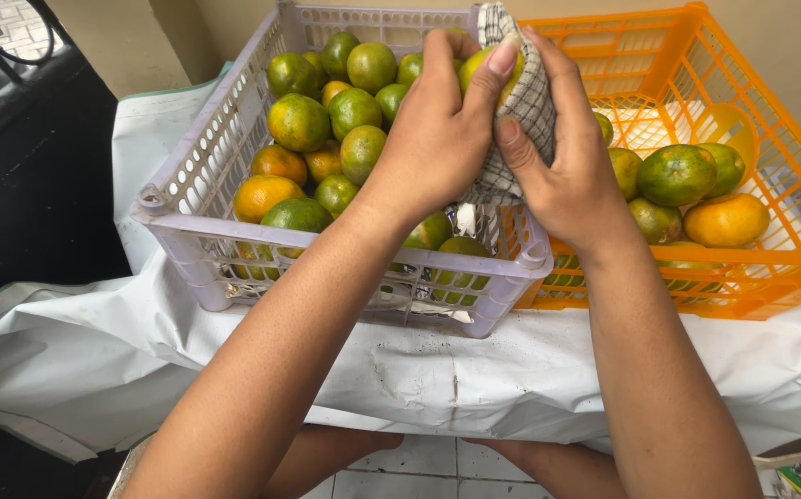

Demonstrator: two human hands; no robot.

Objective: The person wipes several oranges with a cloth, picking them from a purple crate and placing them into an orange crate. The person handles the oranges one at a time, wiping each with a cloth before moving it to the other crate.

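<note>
While both forearms reach up from six o'clock and meet near twelve, the two hands work together on one piece of fruit above the crates. The left hand (pixel 437 139) has its back to the camera, wrist bent slightly, fingers curled together around a yellow-green orange (pixel 483 66), with the thumb pressed across its top. The right hand (pixel 567 162) comes in from the three o'clock side, its fingers closed on a checked cloth (pixel 525 111) that wraps the orange's far side; the index finger lies long and straight up the cloth, the thumb tucked low against it. The cloth hangs down between the two palms, its lower end trailing toward the crate rim.

Below the hands, at nine to eleven o'clock, sits a lilac crate (pixel 206 148) piled with green and orange fruit. Touching it on the three o'clock side is an orange crate (pixel 788 157) holding only a few pieces of fruit, gathered near its front. Both crates rest on a white sheet (pixel 437 370) draped over the table edge, creased and scuffed. At the bottom, pale floor tiles (pixel 419 462) show between the person's knees.
</note>
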